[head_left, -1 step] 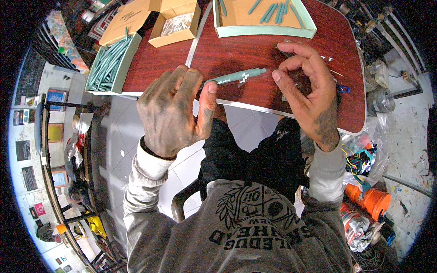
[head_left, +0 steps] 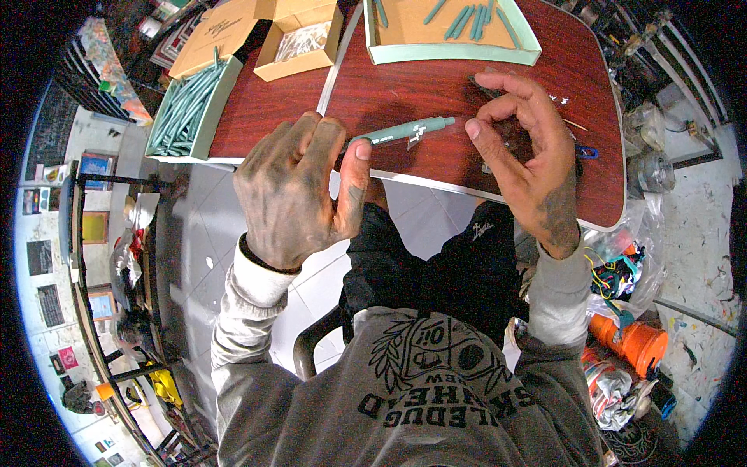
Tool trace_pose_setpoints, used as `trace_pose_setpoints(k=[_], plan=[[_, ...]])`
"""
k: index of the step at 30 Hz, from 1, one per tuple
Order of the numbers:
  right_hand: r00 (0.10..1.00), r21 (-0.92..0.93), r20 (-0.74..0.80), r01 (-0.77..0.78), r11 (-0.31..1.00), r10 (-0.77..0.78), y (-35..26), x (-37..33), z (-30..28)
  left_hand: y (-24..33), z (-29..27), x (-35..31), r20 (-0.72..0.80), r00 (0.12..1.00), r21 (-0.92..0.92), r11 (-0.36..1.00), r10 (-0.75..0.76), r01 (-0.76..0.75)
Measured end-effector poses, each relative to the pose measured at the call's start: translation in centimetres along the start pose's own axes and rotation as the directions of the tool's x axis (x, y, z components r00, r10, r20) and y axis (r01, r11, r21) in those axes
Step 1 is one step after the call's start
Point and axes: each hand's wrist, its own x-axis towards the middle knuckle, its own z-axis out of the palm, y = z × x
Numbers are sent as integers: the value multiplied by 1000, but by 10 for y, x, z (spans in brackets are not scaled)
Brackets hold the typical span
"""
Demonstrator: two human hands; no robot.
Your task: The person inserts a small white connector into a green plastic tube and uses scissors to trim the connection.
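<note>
My left hand (head_left: 292, 187) is closed, pinching a teal pen (head_left: 408, 131) between thumb and fingers, its far end pointing right above the table. White print and the pen's clip show on the barrel; its near end is hidden by my fingers. To the right of the pen's tip, my right hand (head_left: 529, 148) is raised with thumb and fingers curved and apart. No object is visible between them. The thumb is close to the pen's tip, with a small gap.
On the dark red table (head_left: 560, 86) stand a box full of teal pens (head_left: 187, 109), a cardboard box with small clear pieces (head_left: 302, 40) and a shallow tray (head_left: 455, 54) holding several teal pens. A blue object (head_left: 587, 152) lies near the right edge. An orange container (head_left: 642, 346) is at lower right.
The pen has rolled slightly about its length in my left fingers, so its white print shows differently. Both hands are otherwise in the same place.
</note>
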Motion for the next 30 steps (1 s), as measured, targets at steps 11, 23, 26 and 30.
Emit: trace_pose_setpoints(k=[11,23,26,30], plan=[[995,4,-93,36,999,-35,-6,-2,9,3,-1,1,-11,1000,24,1000,-5,5],[894,-368,-249,268,890,-372,-24,-14,43,10,-7,1,-23,999,54,998,-29,30],[882,-402,-285,245,882,-375,-23,-12,48,11,-8,0,-59,998,60,998,-16,20],[874,-357,-323,242,902,-362,-26,-13,52,12,-6,-2,-112,994,82,997,3,6]])
